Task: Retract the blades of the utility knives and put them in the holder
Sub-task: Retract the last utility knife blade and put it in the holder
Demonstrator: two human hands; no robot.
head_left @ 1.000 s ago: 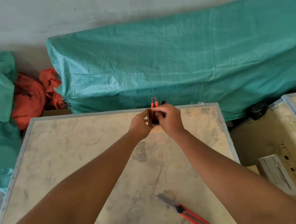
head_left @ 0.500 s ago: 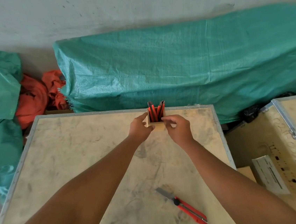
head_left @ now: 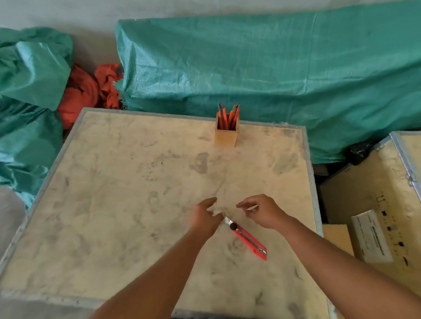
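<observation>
Empty-handed, our left grip (head_left: 205,218) and right grip (head_left: 263,212) spread open above the counter (head_left: 119,195).
Between them lies a red utility knife (head_left: 248,241); the wooden holder (head_left: 226,133) stands well apart.

Red utility knife (head_left: 249,241) flat on bench, lying diagonally, blade end partly hidden, black knob near that end. Square wooden holder (head_left: 225,135) upright near far edge w/ several red knives (head_left: 228,117) standing inside, well apart.

Stained plywood crate top (head_left: 120,200) with wooden holder (head_left: 225,138), red utility knife (head_left: 250,241).
</observation>
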